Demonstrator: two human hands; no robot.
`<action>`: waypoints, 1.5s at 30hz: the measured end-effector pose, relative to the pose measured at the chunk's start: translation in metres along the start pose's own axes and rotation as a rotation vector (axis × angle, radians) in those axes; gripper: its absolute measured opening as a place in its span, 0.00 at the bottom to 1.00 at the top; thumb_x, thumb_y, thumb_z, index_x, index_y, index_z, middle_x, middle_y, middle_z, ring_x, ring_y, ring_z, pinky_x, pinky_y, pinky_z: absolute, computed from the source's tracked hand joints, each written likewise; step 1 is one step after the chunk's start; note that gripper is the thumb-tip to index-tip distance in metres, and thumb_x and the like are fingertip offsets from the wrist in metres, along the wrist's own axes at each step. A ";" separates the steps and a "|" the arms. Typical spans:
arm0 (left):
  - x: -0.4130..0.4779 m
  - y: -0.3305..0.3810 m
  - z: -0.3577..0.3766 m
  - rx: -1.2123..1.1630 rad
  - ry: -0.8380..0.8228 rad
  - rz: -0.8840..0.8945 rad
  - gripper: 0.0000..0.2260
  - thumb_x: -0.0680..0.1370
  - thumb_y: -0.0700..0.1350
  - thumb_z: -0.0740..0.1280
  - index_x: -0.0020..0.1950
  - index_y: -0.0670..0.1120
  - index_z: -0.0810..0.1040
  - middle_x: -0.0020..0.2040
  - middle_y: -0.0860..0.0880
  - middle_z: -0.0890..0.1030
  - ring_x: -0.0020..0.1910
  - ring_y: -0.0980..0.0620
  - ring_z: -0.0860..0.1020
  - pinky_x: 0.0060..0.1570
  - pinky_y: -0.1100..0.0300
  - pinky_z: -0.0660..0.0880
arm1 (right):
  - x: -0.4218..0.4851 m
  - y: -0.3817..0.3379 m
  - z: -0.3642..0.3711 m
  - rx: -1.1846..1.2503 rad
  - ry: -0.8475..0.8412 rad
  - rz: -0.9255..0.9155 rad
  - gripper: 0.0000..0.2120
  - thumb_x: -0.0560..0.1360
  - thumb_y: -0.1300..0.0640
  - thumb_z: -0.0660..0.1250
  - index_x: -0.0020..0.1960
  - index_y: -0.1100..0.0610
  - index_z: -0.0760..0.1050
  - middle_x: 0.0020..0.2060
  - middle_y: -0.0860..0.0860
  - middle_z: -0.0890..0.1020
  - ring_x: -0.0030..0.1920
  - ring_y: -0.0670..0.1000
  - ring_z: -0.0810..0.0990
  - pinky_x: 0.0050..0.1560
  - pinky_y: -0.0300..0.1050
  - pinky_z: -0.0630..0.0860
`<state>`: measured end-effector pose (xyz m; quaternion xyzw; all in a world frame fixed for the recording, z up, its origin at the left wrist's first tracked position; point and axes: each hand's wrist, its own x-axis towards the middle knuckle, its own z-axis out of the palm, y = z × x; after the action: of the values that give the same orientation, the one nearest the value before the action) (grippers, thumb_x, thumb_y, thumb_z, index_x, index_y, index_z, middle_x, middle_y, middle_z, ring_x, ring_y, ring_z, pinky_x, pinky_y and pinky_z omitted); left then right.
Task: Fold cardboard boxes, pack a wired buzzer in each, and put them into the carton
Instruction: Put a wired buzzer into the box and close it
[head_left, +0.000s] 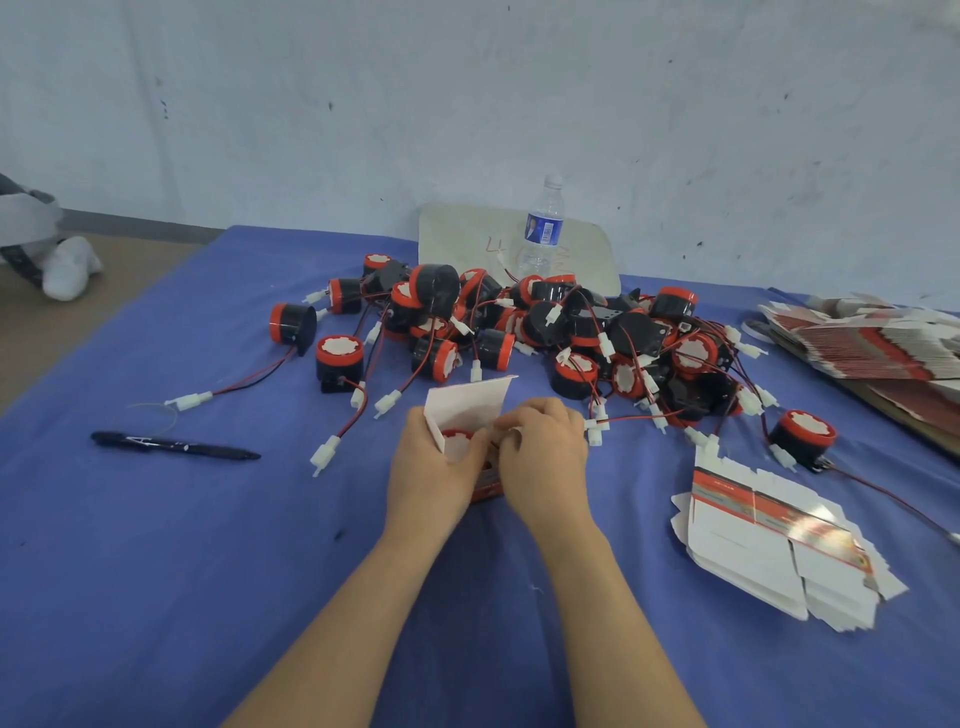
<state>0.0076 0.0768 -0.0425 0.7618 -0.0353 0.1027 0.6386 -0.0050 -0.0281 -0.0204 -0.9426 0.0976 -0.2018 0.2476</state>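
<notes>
The left hand (431, 462) grips the small box (467, 402) from its left side, fingers curled round the wall. The right hand (545, 452) holds it from the other side, with its fingertips curled in at the opening; whether they pinch a side flap or the wire, I cannot tell. The box stands on the desk (156, 571) between the two hands, its white top flap upright. A buzzer (457, 440) sits inside, red rim and white face showing at the mouth.

The likely trouble is the lead. If the wire and its plug are not tucked fully down, the flap could close on them and spring open, or the card could crease. The buzzer also looks to sit high, so forcing the flap might tear the tuck.

Just beyond lies the pile of buzzers (519, 322), leads tangled. Flat boxes (769, 545) lie to the right, a pen (176, 446) to the left and a water bottle (543, 228) behind. No carton is in view.
</notes>
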 end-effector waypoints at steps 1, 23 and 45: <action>0.000 0.000 0.001 0.003 0.009 0.000 0.16 0.74 0.49 0.72 0.54 0.53 0.66 0.48 0.57 0.74 0.45 0.58 0.73 0.36 0.71 0.68 | 0.000 0.001 0.000 0.002 0.001 -0.012 0.14 0.78 0.62 0.58 0.55 0.55 0.81 0.60 0.48 0.74 0.62 0.51 0.65 0.60 0.44 0.64; 0.002 0.016 -0.008 -0.404 -0.086 -0.244 0.16 0.81 0.52 0.53 0.47 0.47 0.77 0.43 0.50 0.83 0.40 0.57 0.82 0.38 0.64 0.79 | 0.007 0.012 0.001 0.504 -0.053 0.244 0.12 0.76 0.59 0.67 0.58 0.50 0.72 0.61 0.55 0.69 0.41 0.43 0.72 0.30 0.28 0.66; 0.009 -0.008 -0.014 -0.014 0.025 0.159 0.14 0.78 0.33 0.62 0.47 0.52 0.64 0.59 0.50 0.73 0.51 0.50 0.74 0.39 0.72 0.71 | 0.002 0.009 0.000 0.387 -0.253 -0.092 0.06 0.76 0.59 0.65 0.49 0.48 0.76 0.44 0.47 0.70 0.40 0.43 0.71 0.37 0.26 0.67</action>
<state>0.0158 0.0932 -0.0463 0.7507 -0.0887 0.1622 0.6343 -0.0041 -0.0367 -0.0245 -0.8988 -0.0180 -0.1079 0.4246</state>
